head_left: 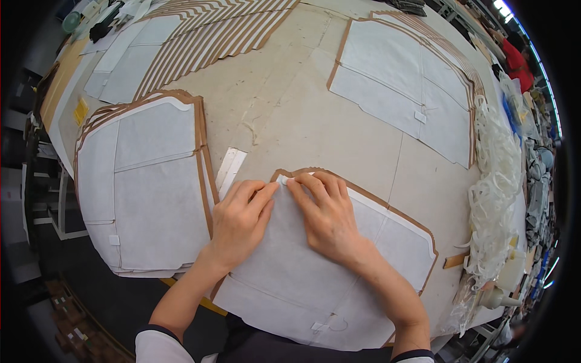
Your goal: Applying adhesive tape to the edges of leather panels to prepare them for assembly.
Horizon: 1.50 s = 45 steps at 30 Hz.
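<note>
In front of me lies a white-backed fabric panel (278,254) with a brown edge along its top and right side. A narrow white strip (402,221) runs along that upper edge. At the panel's far left corner, my left hand (239,218) pinches a small white end of the strip, thumb and forefinger closed. Close beside it my right hand (328,215) pinches the same bit between thumb and forefinger, its other fingers curled above the panel. The fingertips partly hide what they hold. A small white tag (319,327) sits low on the panel.
A stack of similar panels (154,209) lies at left, another stack (387,78) at far right. Brown-and-white pieces (212,36) fan out at the far left. A white ruler-like strip (230,169) lies by my left hand. White tangled strips (499,187) heap along the right edge, near a bottle (499,298).
</note>
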Each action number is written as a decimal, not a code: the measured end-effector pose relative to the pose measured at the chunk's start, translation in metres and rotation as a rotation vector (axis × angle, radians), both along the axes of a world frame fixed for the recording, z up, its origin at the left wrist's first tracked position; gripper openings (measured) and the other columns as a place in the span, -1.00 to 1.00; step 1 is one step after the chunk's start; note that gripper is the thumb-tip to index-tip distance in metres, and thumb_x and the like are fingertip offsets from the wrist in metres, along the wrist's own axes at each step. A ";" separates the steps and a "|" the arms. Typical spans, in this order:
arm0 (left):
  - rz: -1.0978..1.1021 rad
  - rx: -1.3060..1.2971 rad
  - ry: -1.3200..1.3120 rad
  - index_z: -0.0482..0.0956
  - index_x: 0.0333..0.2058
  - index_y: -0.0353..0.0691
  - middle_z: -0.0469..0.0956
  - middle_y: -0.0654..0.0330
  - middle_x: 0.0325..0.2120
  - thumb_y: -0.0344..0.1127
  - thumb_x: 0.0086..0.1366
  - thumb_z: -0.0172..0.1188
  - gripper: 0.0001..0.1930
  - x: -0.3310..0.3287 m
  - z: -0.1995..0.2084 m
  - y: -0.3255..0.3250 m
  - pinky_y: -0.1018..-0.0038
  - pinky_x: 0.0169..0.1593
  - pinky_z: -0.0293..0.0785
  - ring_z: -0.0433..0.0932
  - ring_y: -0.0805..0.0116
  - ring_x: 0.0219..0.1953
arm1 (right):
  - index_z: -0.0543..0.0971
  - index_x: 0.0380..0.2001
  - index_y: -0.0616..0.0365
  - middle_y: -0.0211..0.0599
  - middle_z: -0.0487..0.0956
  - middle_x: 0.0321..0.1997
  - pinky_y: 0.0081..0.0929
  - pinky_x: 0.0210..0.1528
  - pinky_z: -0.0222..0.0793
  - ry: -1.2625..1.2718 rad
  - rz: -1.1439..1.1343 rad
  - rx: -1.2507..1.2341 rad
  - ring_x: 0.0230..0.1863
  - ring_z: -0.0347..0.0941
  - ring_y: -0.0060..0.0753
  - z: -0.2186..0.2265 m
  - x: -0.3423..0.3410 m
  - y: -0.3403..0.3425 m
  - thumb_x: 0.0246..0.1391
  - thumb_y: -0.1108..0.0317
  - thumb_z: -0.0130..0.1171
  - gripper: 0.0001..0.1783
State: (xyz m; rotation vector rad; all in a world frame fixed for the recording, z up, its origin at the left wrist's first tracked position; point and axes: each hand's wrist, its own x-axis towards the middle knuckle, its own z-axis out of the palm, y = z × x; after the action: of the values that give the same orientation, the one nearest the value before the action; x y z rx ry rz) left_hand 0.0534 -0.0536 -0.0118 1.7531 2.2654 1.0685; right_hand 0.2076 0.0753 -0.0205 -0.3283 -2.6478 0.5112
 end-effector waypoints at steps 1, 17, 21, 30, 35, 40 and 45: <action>0.000 -0.001 -0.002 0.68 -0.09 -0.28 0.58 0.14 -0.26 -0.54 0.18 0.32 -0.71 0.000 0.000 0.001 0.32 -0.29 0.53 0.60 0.17 -0.27 | 0.51 0.08 0.35 -0.11 0.45 0.12 -0.14 0.15 0.28 0.004 0.001 -0.020 0.12 0.36 -0.04 0.000 0.000 0.000 -0.19 0.61 0.16 -0.39; -0.031 0.018 0.038 0.65 -0.03 -0.31 0.52 0.13 -0.27 -0.54 0.22 0.28 -0.69 -0.002 -0.007 0.005 0.32 -0.35 0.50 0.58 0.18 -0.32 | 0.51 0.06 0.38 -0.10 0.45 0.12 -0.18 0.14 0.29 -0.020 0.042 -0.007 0.14 0.36 -0.05 0.005 -0.004 0.003 -0.18 0.63 0.15 -0.41; -0.045 -0.008 0.163 0.65 0.02 -0.25 0.52 0.16 -0.21 -0.59 0.17 0.24 -0.60 0.005 -0.006 0.010 0.35 -0.33 0.52 0.55 0.23 -0.31 | 0.50 0.08 0.41 -0.05 0.44 0.19 -0.14 0.20 0.28 0.000 0.010 0.016 0.20 0.35 0.00 0.006 0.003 -0.001 -0.15 0.61 0.15 -0.41; -0.032 -0.156 -0.029 0.62 0.10 -0.19 0.48 0.09 0.08 -0.59 0.19 0.22 -0.53 0.008 0.017 -0.026 0.36 0.08 0.48 0.52 0.17 -0.01 | 0.48 0.18 0.36 0.03 0.34 0.43 0.02 0.41 0.13 -0.297 -0.505 0.050 0.47 0.20 0.11 0.014 0.201 -0.023 0.11 0.22 0.37 -0.36; 0.058 -0.277 -1.020 0.36 0.29 -0.39 0.39 0.03 0.29 -0.36 0.42 0.19 -0.48 -0.004 0.033 -0.076 0.31 0.32 0.35 0.37 0.24 0.33 | 0.43 0.24 0.36 0.05 0.37 0.39 -0.06 0.35 0.23 -0.268 -1.029 -0.284 0.41 0.27 0.06 0.040 0.324 -0.098 0.24 0.33 0.22 -0.45; 0.090 -0.363 -1.237 0.31 0.31 -0.41 0.45 0.04 0.23 -0.24 0.44 0.19 -0.43 -0.018 0.044 -0.080 0.36 0.24 0.40 0.48 0.26 0.22 | 0.42 0.25 0.33 -0.16 0.44 0.32 -0.26 0.25 0.31 0.406 -1.144 -1.109 0.31 0.37 -0.28 0.050 0.323 -0.114 0.27 0.35 0.16 -0.48; 0.075 -0.665 -0.743 0.65 -0.11 -0.34 0.68 0.15 -0.34 -0.16 0.39 0.25 -0.68 -0.024 0.038 -0.068 0.33 -0.33 0.46 0.58 0.37 -0.38 | 0.46 0.19 0.33 -0.21 0.57 0.16 -0.31 0.23 0.32 0.294 -1.102 -1.420 0.18 0.45 -0.40 0.042 0.333 -0.088 0.25 0.32 0.21 -0.50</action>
State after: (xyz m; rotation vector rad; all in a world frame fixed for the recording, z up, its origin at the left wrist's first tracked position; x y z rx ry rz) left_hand 0.0290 -0.1217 0.0261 0.8287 1.8775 0.6762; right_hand 0.5402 -0.0126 0.0215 -1.7126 -1.0469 1.6573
